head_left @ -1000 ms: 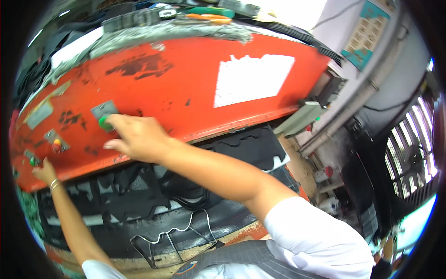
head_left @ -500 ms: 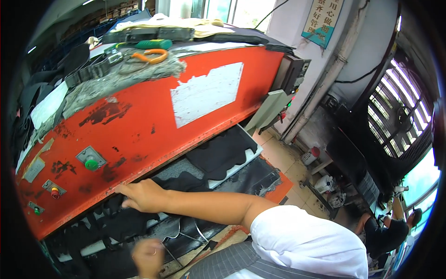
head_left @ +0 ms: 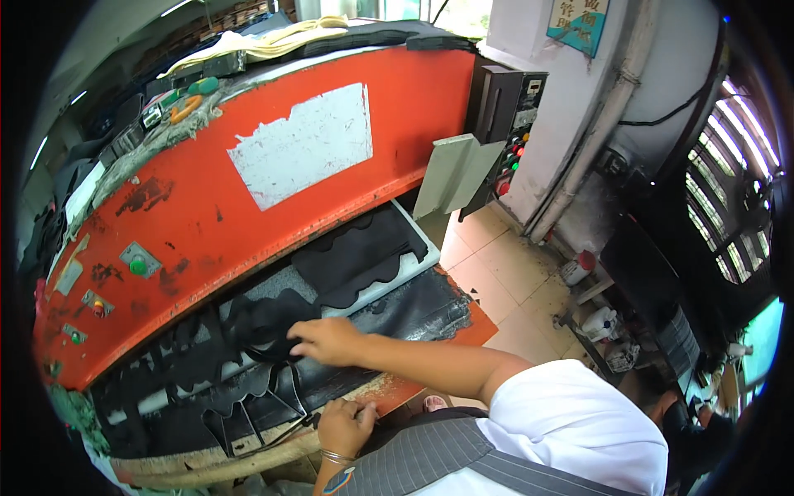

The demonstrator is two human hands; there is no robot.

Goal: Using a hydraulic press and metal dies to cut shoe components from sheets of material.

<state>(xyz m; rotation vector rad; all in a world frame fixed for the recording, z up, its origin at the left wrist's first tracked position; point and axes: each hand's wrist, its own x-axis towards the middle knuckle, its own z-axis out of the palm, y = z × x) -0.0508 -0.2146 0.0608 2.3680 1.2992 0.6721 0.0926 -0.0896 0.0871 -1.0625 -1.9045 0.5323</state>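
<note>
Below a big red press beam (head_left: 306, 194), black sheet material (head_left: 356, 252) with wavy cut edges lies over a pale board (head_left: 418, 260). My right hand (head_left: 329, 341) reaches across from the right, its fingers pinched at a bunched, partly raised black sheet piece (head_left: 269, 322). Nearer me, my left hand (head_left: 346, 426), with bangles at the wrist, is curled closed at the front edge. What its fingers hold is hidden. Just left of it, a thin metal cutting die (head_left: 256, 413) with an open, angular outline rests on the dark surface.
Green and red buttons (head_left: 138, 264) sit on the beam's left. On top lie orange-handled pliers (head_left: 186, 109) and stacked sheets (head_left: 397, 37). A control box (head_left: 517, 124) stands at the beam's right end, above tiled floor (head_left: 488, 281). A co-worker (head_left: 699, 422) is at far right.
My right hand has drawn back from the beam's lower edge toward me, and the black piece is now bunched up. My left hand has moved right; the die now lies to its left.
</note>
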